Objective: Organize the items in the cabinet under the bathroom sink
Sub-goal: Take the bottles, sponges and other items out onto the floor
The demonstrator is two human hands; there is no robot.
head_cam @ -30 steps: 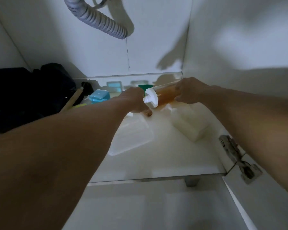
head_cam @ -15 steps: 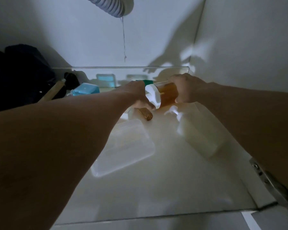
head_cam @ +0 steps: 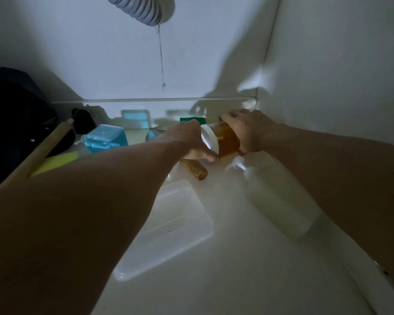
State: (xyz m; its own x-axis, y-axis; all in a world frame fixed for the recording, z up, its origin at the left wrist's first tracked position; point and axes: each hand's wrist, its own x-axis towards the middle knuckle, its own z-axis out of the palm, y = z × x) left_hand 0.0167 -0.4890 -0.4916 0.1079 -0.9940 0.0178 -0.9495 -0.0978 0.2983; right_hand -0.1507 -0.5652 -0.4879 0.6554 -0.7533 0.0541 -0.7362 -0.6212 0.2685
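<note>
At the back of the cabinet floor we hold an amber jar tipped on its side, our right hand wrapped round its body, our left hand curled on its white lid. Below lie a white bottle and a clear container.

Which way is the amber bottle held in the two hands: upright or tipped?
Tipped: the amber bottle lies nearly sideways, its white cap pointing toward the left hand while the right hand grips its body.
</note>
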